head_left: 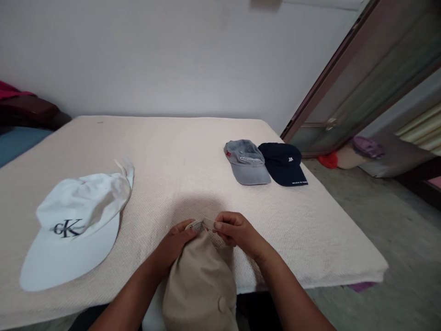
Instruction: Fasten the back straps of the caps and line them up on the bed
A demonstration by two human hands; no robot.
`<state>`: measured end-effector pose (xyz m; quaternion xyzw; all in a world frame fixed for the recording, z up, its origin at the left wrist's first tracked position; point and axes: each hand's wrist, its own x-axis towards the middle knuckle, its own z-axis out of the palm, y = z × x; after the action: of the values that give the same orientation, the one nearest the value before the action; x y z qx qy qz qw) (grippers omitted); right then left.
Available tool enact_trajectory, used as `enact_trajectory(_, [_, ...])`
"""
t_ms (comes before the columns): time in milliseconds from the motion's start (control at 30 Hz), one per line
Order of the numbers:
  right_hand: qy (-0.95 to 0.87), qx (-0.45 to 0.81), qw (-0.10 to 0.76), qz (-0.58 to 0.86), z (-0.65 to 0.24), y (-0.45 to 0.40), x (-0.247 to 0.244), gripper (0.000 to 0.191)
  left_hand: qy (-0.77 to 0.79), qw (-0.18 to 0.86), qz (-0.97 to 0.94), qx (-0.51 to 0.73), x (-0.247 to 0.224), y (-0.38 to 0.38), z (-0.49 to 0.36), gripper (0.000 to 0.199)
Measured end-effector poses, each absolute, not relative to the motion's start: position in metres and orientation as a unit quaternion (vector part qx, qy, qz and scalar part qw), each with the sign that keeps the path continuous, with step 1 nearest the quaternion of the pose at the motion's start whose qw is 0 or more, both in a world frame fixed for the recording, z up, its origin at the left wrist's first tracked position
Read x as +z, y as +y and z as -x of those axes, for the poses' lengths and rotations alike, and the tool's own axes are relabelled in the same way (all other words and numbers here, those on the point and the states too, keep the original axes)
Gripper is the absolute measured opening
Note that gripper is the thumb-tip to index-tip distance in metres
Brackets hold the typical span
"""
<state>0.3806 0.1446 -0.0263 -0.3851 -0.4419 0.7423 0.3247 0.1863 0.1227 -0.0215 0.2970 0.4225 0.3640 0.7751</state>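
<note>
A beige cap (201, 285) hangs over the near edge of the cloth-covered surface, its back strap uppermost. My left hand (177, 241) is closed on the strap's left part, by the buckle. The strap's free end is pinched between the thumb and fingers of my right hand (236, 232). To the left lies a white cap (81, 211) with black CK letters. A grey cap (246, 161) and a dark navy cap (284, 163) sit side by side farther back on the right, touching each other.
The surface has a cream textured cloth (165, 156) and meets a pale wall (148, 55) behind. At right stand a brown-framed door (344, 78) and, on the floor, red and purple items (367, 147). A dark red object (29, 108) is at far left.
</note>
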Motion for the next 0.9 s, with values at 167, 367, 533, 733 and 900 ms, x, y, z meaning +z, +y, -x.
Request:
enact_trajectory(167, [-0.465, 0.727, 0.309, 0.398, -0.3815, 0.144, -0.026, 0.023, 0.419, 0.776, -0.302, 0.363, -0.0241, 0.1223, -0.1863, 0.016])
enact_trajectory(367, [-0.433, 0.753, 0.322, 0.376, -0.3843, 0.1418, -0.0217, 0.024, 0.43, 0.771, -0.3, 0.361, -0.023, 0.1227, -0.1873, 0.02])
enact_trajectory(533, [-0.441, 0.743, 0.308, 0.398, -0.384, 0.1432, -0.0241, 0.023, 0.416, 0.781, -0.299, 0.358, -0.0218, 0.122, -0.1873, 0.018])
enact_trajectory(733, [-0.486, 0.706, 0.302, 0.417, -0.3827, 0.1432, -0.0298, 0.025, 0.427, 0.771, -0.316, 0.35, -0.0193, 0.1216, -0.1882, 0.018])
enact_trajectory(900, [-0.522, 0.674, 0.292, 0.433, -0.3814, 0.1434, -0.0305, 0.025, 0.431, 0.767, -0.323, 0.347, -0.0272, 0.1215, -0.1874, 0.019])
